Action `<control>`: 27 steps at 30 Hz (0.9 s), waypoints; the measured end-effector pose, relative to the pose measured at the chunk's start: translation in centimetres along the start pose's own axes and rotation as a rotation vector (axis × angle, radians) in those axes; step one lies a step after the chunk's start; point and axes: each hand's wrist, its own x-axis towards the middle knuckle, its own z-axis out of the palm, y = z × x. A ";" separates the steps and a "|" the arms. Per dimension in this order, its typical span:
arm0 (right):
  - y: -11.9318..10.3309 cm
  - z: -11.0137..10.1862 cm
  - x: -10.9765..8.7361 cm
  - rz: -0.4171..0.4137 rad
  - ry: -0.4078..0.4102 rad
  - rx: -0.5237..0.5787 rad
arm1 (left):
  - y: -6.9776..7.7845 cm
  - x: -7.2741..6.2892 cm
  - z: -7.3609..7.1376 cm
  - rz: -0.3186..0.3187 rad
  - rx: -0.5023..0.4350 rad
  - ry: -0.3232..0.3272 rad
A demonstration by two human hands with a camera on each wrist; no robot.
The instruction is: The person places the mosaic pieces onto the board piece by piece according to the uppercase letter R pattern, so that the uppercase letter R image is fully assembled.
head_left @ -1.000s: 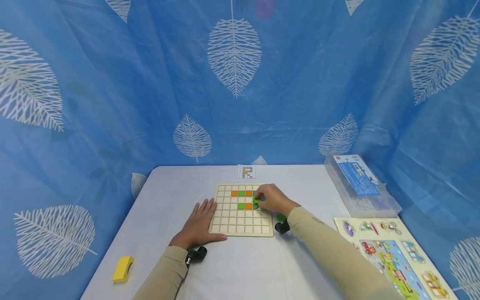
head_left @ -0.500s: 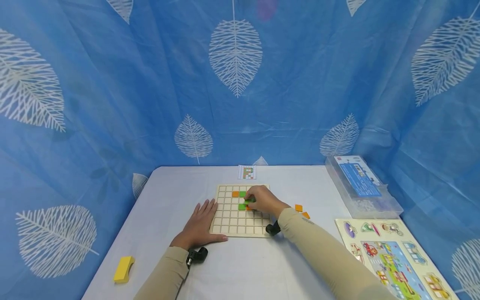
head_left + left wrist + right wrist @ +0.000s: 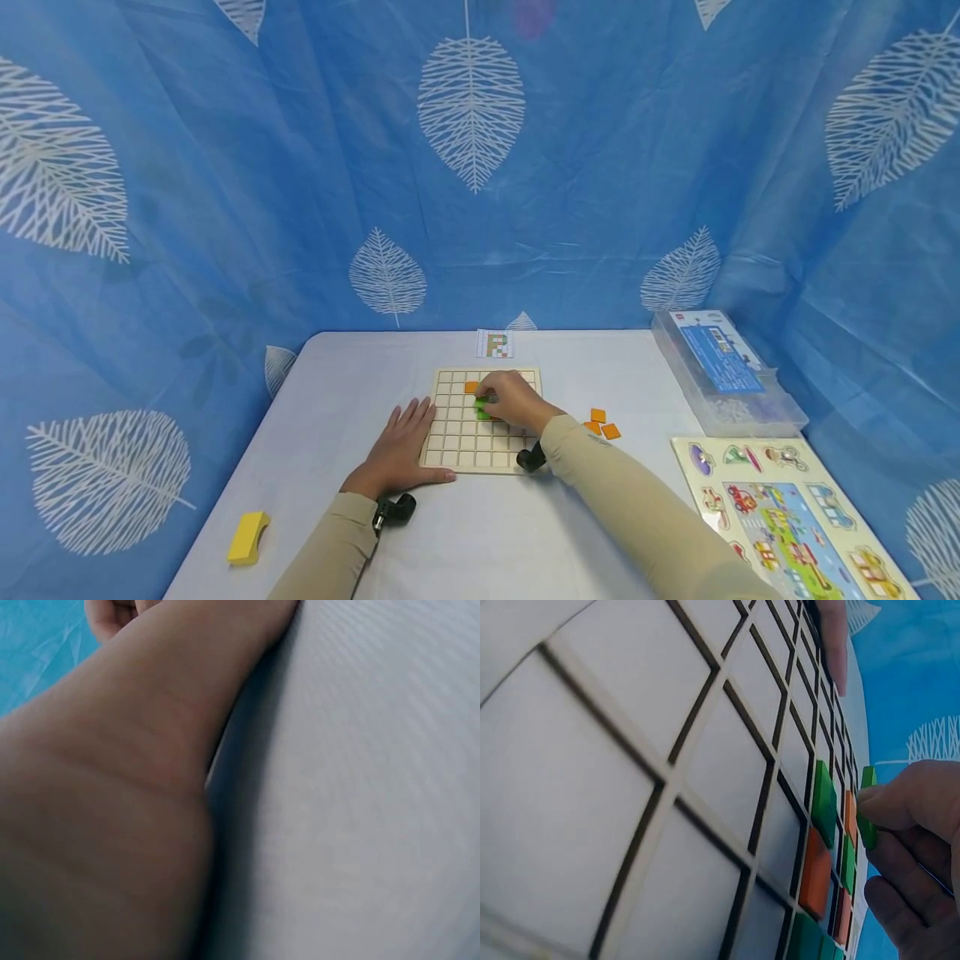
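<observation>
Green tile [image 3: 866,823], pinched in my right hand [image 3: 519,402], lies left of that palm, roughly parallel to the wooden grid board [image 3: 452,457] beneath; I have the left hand [image 3: 393,450] flat, farther off.

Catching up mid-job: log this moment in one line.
right hand: pinches green tile over grid board; left hand: at board's left edge; loose orange tiles: right of board
</observation>
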 end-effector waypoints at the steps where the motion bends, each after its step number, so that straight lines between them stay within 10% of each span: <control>1: 0.0 0.1 0.1 0.001 0.000 0.001 | 0.0 0.0 0.0 -0.002 0.000 -0.003; 27: -0.8 1.7 1.9 0.055 0.051 -0.022 | 0.3 0.0 -0.2 0.007 -0.011 0.014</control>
